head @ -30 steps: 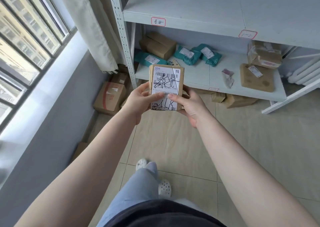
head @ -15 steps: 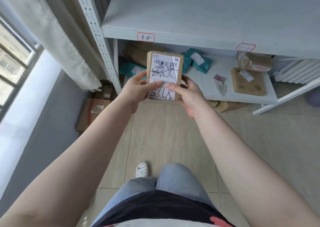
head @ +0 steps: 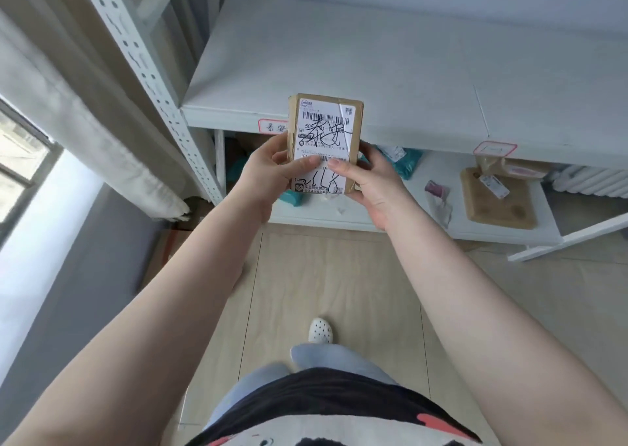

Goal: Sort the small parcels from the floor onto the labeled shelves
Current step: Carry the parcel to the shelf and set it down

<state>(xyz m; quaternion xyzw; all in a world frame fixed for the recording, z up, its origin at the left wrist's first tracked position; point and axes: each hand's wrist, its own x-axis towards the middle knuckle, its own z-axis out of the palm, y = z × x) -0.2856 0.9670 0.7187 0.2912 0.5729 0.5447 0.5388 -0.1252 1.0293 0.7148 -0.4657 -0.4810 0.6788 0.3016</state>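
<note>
I hold a small brown cardboard parcel (head: 324,139) upright in front of me, its white shipping label with barcodes and black handwriting facing me. My left hand (head: 272,173) grips its left side, thumb across the label. My right hand (head: 368,183) grips the lower right side, thumb on the label too. The parcel is level with the front edge of a white shelf (head: 390,81), next to a red-bordered handwritten label (head: 272,126). A second red-bordered label (head: 494,148) sits further right on the same edge.
The lower shelf (head: 441,221) carries teal bags (head: 406,165), a flat brown parcel (head: 498,197), a small clear bag (head: 438,197) and a taped box (head: 509,168). A perforated shelf post (head: 159,88) and a curtain (head: 85,132) stand left. Tiled floor (head: 339,275) lies below.
The parcel has risen from in front of the lower shelf to the upper shelf's edge, and I have stepped closer to the shelving. Both hands keep the same hold.
</note>
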